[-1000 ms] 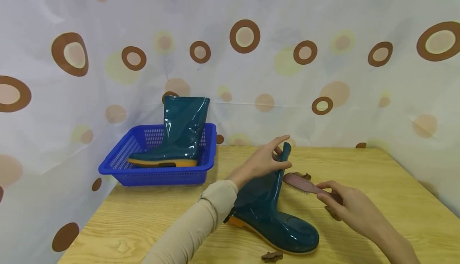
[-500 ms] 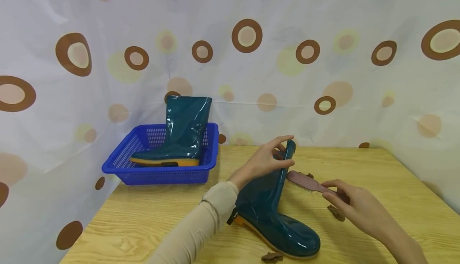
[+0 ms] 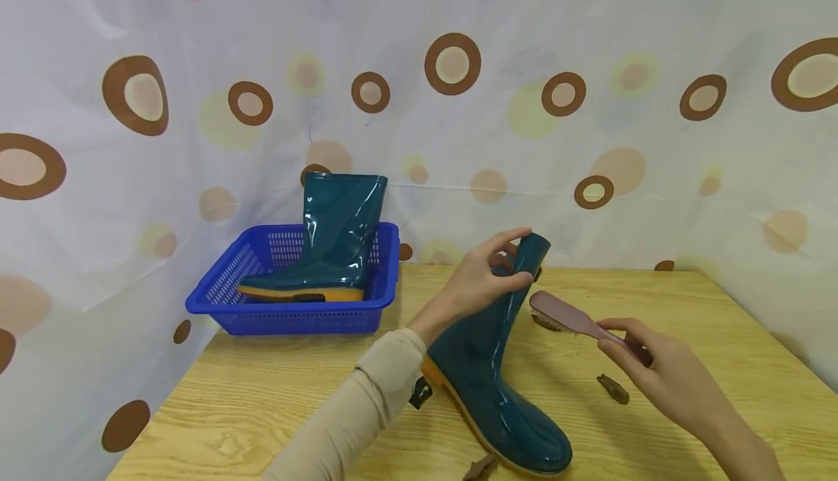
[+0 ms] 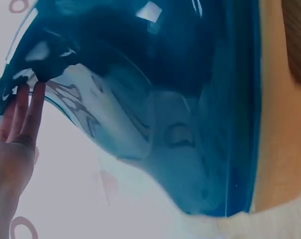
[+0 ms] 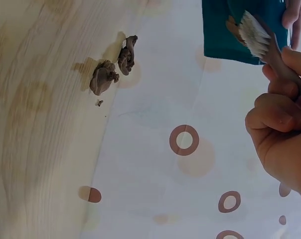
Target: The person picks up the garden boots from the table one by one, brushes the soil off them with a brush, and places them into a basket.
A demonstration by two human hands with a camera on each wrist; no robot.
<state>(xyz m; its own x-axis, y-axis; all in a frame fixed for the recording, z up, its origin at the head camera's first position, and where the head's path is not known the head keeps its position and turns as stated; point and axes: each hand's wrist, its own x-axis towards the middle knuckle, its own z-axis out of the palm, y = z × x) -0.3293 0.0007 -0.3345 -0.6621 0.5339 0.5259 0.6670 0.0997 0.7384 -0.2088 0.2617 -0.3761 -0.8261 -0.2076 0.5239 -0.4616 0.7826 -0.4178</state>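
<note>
A glossy dark-green rubber boot point(image 3: 481, 346) with an orange-yellow sole leans on the table, toe toward the front right. My left hand point(image 3: 476, 281) grips the top of its shaft, fingers on one side and thumb on the other; the left wrist view shows the fingers point(image 4: 36, 107) at the shaft's rim. My right hand point(image 3: 668, 364) holds a pinkish-brown brush point(image 3: 563, 312) by its handle, just right of the shaft. In the right wrist view its pale bristles point(image 5: 253, 36) overlap the boot beside a brown lump point(image 5: 234, 29) on the shaft.
A blue plastic basket point(image 3: 294, 321) at the back left holds the matching boot point(image 3: 340, 233). Brown mud-like clumps lie on the wooden table point(image 3: 288, 386): one clump point(image 3: 612, 388) near my right hand, another clump point(image 3: 481, 468) by the toe. Behind hangs a patterned curtain point(image 3: 491, 139).
My left hand has raised and turned the boot's shaft, its top now higher and the toe slightly left. The brush has risen a little with my right hand. The clump by the toe has shifted left.
</note>
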